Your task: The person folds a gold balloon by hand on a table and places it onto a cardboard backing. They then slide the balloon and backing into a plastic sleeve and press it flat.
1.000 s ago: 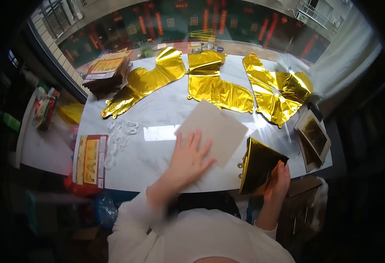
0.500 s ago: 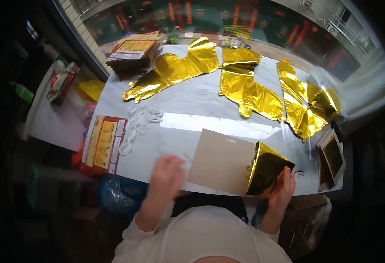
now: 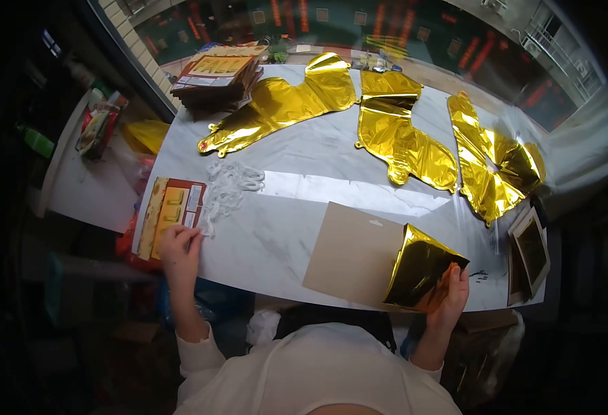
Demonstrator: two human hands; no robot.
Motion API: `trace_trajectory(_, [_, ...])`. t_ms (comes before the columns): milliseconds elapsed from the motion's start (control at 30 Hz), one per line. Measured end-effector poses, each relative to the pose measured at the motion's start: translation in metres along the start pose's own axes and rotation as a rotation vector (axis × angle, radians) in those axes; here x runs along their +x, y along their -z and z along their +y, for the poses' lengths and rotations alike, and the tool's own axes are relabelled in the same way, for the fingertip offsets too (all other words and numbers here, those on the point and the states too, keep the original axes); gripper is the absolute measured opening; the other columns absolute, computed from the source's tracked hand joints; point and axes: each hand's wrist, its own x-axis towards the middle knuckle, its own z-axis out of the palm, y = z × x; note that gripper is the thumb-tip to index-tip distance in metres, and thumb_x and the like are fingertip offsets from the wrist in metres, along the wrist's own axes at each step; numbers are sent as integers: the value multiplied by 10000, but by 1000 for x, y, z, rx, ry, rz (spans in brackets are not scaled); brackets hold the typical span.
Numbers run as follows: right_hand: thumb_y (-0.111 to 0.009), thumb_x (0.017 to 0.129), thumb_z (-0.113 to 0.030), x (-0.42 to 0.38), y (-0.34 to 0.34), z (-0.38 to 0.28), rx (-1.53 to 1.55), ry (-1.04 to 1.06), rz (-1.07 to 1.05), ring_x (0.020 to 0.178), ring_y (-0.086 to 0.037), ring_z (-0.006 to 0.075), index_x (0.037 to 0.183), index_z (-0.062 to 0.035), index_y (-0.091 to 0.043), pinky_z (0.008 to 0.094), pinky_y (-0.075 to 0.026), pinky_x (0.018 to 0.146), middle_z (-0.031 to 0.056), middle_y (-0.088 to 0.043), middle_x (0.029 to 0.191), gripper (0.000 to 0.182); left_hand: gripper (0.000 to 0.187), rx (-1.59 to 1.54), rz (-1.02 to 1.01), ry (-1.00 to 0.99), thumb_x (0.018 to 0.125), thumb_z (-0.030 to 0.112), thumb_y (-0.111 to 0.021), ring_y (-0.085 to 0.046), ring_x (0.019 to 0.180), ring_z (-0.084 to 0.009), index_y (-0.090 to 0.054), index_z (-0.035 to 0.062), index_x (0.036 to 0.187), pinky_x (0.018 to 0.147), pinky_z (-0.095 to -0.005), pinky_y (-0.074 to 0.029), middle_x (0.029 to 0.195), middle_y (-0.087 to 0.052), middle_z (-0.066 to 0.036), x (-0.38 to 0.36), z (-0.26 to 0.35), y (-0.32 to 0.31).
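Note:
My left hand (image 3: 181, 250) is at the left of the table, over the lower edge of a printed card (image 3: 153, 213). Its thumb and fingers are pinched at the lower end of a tangle of white string (image 3: 226, 187). At the front right, my right hand (image 3: 451, 294) grips a folded gold foil balloon (image 3: 425, 270) from its right side. The folded foil lies over the right part of a plain brown card (image 3: 354, 252) with a hanging slot. The palm side of my right hand is partly hidden by the foil.
Flat gold foil balloons (image 3: 404, 135) spread across the back of the marble-patterned table (image 3: 283, 242). A stack of printed cards (image 3: 217, 79) stands at the back left. Framed dark pieces (image 3: 531, 249) lean at the right edge, near small black bits (image 3: 480, 275).
My left hand has moved left from beside the brown card to the string and printed card. My right hand stays on the folded foil. The view has shifted slightly.

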Motion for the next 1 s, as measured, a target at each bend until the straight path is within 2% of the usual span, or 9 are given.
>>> trace_trajectory(100, [-530, 1132, -182, 1, 1, 0, 2, -3, -13, 1088, -697, 158, 1295, -45, -591, 306, -556, 961, 66, -713, 1232, 222, 206, -86, 83, 47, 936, 44, -767, -670, 997, -261, -764, 6, 1139, 899, -369, -558, 1088, -674, -113, 1, -18, -1])
trace_trajectory(167, [-529, 1132, -184, 0, -1, -4, 4, -7, -5, 1095, -694, 159, 1303, -45, -591, 308, -552, 967, 62, -711, 1235, 229, 209, -104, 392, -10, 946, 28, -758, -677, 979, -230, -770, 9, 1153, 880, -346, -564, 1059, -679, -102, 1, -24, 6])
trace_trajectory(233, [-538, 1125, -171, 1, -8, -8, 23, -53, 100, 1098, -696, 162, 1317, -27, -589, 306, -553, 967, 78, -717, 1230, 245, 223, -179, 474, 8, 950, 2, -746, -682, 969, -218, -774, 20, 1170, 872, -332, -570, 1075, -684, -97, -2, -22, 10])
trace_trajectory(300, [-537, 1126, -176, 3, -3, -7, 39, -52, 84, 1106, -696, 165, 1326, -28, -589, 307, -552, 975, 79, -716, 1240, 254, 241, -206, 578, -193, 945, -17, -744, -681, 937, -213, -780, 37, 1177, 861, -339, -572, 1093, -687, -95, -6, 13, 22])
trace_trajectory(467, [-538, 1127, -193, 5, 12, -2, 137, -50, 65, 1129, -697, 173, 1340, -37, -595, 319, -558, 994, 85, -714, 1275, 270, 260, -654, 46, -474, 832, -89, -792, -681, 831, -198, -827, 60, 1042, 676, -290, -543, 980, -709, -86, -32, 148, 6])
trace_trajectory(600, [-532, 1129, -210, 5, 12, -4, 168, -97, 111, 1144, -697, 179, 1340, -33, -594, 322, -561, 1003, 93, -713, 1288, 283, 297, -810, -307, -650, 829, -69, -741, -702, 860, -264, -796, 60, 1091, 740, -351, -579, 976, -692, -97, -44, 211, -39])
trace_trajectory(767, [-537, 1125, -200, 4, 13, -6, 171, -73, 91, 1140, -695, 175, 1347, -35, -591, 321, -561, 994, 88, -713, 1279, 282, 382, -669, -344, -731, 801, -74, -701, -698, 931, -310, -769, 57, 1154, 801, -392, -567, 1015, -705, -116, -50, 223, -75])
trace_trajectory(867, [-561, 1114, -182, -1, 0, -10, 115, -90, 97, 1034, -691, 130, 1292, -62, -621, 271, -554, 900, 52, -721, 1180, 223, 366, -604, -269, -764, 892, -113, -657, -708, 915, -278, -758, 52, 1202, 786, -339, -575, 1096, -724, -125, -51, 214, -57])
trace_trajectory(1000, [-587, 1094, -145, -10, -27, -1, 31, -223, 29, 923, -669, 90, 1252, -49, -625, 247, -547, 836, 12, -699, 1058, 188, 422, -687, -232, -437, 892, -140, -577, -712, 958, -298, -744, 36, 1238, 850, -369, -565, 1125, -726, -162, -52, 203, -30])
